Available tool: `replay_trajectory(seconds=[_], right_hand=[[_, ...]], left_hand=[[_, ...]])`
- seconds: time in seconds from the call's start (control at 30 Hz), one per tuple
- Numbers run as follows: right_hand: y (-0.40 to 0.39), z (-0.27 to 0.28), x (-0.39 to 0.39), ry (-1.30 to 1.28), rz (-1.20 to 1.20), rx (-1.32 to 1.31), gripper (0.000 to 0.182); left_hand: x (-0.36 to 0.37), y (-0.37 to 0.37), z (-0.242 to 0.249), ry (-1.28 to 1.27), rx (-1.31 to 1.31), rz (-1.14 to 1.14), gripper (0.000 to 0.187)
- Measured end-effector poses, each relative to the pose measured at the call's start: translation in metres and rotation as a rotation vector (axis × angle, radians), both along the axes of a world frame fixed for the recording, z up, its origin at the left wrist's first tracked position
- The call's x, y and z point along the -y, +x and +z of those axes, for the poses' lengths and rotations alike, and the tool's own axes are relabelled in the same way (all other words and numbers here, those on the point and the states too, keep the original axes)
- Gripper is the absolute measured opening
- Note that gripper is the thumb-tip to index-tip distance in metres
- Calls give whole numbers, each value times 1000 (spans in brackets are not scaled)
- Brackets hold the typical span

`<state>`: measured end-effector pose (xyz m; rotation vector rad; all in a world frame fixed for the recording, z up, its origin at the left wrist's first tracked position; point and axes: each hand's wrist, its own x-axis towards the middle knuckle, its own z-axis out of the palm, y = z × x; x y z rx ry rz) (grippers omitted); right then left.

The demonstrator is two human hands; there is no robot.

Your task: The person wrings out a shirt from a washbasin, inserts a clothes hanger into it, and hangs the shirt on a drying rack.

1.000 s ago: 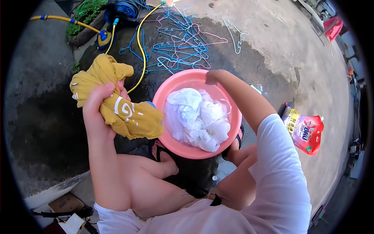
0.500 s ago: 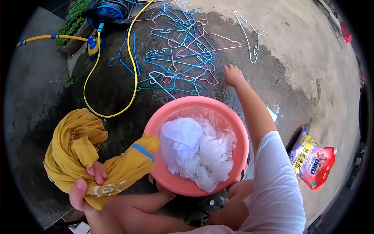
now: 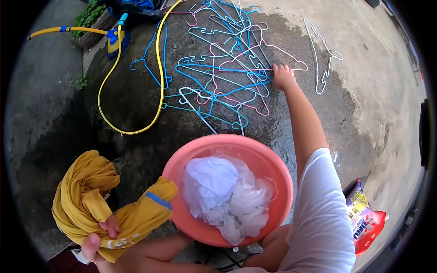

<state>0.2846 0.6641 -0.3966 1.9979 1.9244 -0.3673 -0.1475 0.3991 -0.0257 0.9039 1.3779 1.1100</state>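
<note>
My left hand grips a bunched yellow garment with a blue stripe and white lettering. The garment's far end hangs over the left rim of a pink basin. In the basin lies a heap of wet white clothes. My right hand reaches out over the ground, its fingers forward and slightly apart at the lower bar of a pink hanger. A blue hanger ends just left of those fingers. Whether the fingertips touch either hanger is hard to see.
A yellow hose loops from a blue and black reel at upper left. One white hanger lies apart on the right. A purple and red detergent bag stands at lower right on the partly wet concrete.
My right hand has moved forward to the right edge of the hanger pile. The view has tilted up, so the basin and bag sit lower. My left hand still holds the yellow garment.
</note>
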Motion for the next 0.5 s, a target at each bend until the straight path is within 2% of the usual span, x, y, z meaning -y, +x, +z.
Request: replay_trajectory(seconds=[0.03, 0.07, 0.13, 0.17, 0.23, 0.3, 0.4, 0.5], right_hand=[[0, 1, -1, -42, 7, 14, 50], [3, -5, 0, -28, 93, 23, 34], [-8, 25, 8, -16, -3, -40, 29], [-12, 34, 11, -15, -52, -70, 28], [5, 23, 15, 236, -213, -72, 34], [17, 23, 20, 225, -376, -46, 37], [30, 9, 36, 77, -275, -13, 35], [37, -28, 44, 299, -485, -43, 27]], left_hand=[[0, -1, -1, -23, -2, 6, 42], [1, 2, -4, 1, -10, 45, 40], [0, 1, -4, 2, -7, 40, 40], [0, -1, -4, -3, -5, 37, 41], [-1, -5, -5, -6, 19, 31, 41], [-2, -6, -5, -6, 31, 24, 42], [-5, -2, -5, -11, 37, 15, 42], [-8, 2, -7, -20, 52, 25, 42]])
